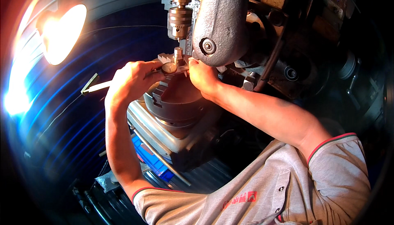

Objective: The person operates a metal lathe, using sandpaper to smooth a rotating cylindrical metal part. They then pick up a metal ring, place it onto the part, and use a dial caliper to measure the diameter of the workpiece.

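My left hand (130, 79) is closed around a dial caliper, its round dial (169, 68) showing beyond the fingertips and its pale beam (99, 86) sticking out to the left. Just behind the dial, a small shiny cylindrical metal workpiece (178, 54) stands upright over a round metal chuck (176, 109) with stepped jaws (160, 90). My right hand (202, 76) is on the workpiece's right, fingers curled together near the caliper's jaw end. What those fingers grip is hidden. Above the workpiece hangs a drill chuck (180, 20) with a short tool tip pointing down, apart from it.
A grey cast machine housing (217, 20) hangs close above my right hand. At the left, a bright lamp (63, 34) shines on the work. Below the chuck are its metal base (150, 128), a blue tray (154, 161) and a plastic bag (107, 182). A crank handle (352, 87) is at the right.
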The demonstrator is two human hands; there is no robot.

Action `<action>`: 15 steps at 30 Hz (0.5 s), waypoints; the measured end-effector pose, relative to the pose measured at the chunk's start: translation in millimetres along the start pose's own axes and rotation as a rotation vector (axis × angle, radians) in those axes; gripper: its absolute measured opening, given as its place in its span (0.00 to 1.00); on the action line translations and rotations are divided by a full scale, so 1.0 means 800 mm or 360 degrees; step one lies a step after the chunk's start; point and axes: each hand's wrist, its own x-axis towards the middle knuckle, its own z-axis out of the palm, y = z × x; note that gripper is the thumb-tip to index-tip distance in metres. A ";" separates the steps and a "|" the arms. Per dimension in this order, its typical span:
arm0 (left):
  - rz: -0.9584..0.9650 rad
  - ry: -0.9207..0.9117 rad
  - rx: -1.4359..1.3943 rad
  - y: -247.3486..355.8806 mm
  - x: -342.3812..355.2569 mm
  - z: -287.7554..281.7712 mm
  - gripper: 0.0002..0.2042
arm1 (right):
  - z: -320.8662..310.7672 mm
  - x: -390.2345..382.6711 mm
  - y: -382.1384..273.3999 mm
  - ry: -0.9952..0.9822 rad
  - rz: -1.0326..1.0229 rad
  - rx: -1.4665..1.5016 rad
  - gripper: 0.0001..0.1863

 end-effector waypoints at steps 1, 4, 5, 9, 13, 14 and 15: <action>-0.0008 0.0003 -0.0003 -0.001 0.000 0.001 0.15 | -0.001 0.001 0.000 -0.0006 0.0004 -0.0028 0.10; -0.0024 0.0003 0.0003 -0.001 0.001 0.001 0.15 | -0.001 0.003 0.001 0.0026 -0.0020 -0.0033 0.10; -0.0024 -0.0003 0.0013 -0.001 0.002 0.001 0.15 | 0.000 0.003 0.003 0.0043 -0.0032 -0.0022 0.10; -0.0040 -0.0030 0.0008 -0.001 0.001 0.001 0.16 | 0.003 0.003 0.008 0.0062 -0.0013 0.0034 0.10; -0.0171 -0.0078 -0.0060 0.005 0.000 -0.005 0.17 | 0.006 0.027 0.042 0.0102 0.0151 -0.0206 0.10; -0.0184 -0.0086 -0.0044 0.006 -0.005 -0.007 0.17 | 0.009 0.027 0.046 0.0100 0.0192 -0.0293 0.10; -0.0196 -0.0091 -0.0028 0.009 -0.012 -0.010 0.17 | 0.010 0.022 0.052 0.0074 0.0183 -0.0316 0.10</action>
